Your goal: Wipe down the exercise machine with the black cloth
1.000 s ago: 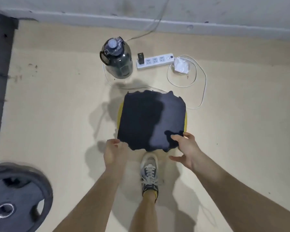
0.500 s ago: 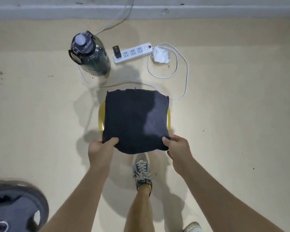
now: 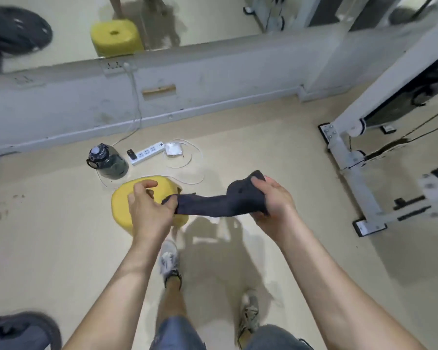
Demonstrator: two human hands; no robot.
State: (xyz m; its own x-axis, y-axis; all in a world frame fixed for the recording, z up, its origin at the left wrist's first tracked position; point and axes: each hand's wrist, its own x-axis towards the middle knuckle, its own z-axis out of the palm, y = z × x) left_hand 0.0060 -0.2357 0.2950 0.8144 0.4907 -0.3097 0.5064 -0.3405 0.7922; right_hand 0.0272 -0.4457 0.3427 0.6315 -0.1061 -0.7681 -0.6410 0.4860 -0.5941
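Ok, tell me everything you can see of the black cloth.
The cloth is dark, soft-looking fabric, gathered into a wrinkled band and held in the air between both hands. The left hand pinches its thin end over the yellow stool; the right hand grips the thicker bunched end, a little higher. Nothing else appears to touch it.

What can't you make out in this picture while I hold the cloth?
Head view, exercise machine: cut off by right edge, blurred.
Head view, yellow stool: partly hidden by left hand and black cloth.
Head view, weight plate: cut off at bottom-left corner, blurred.
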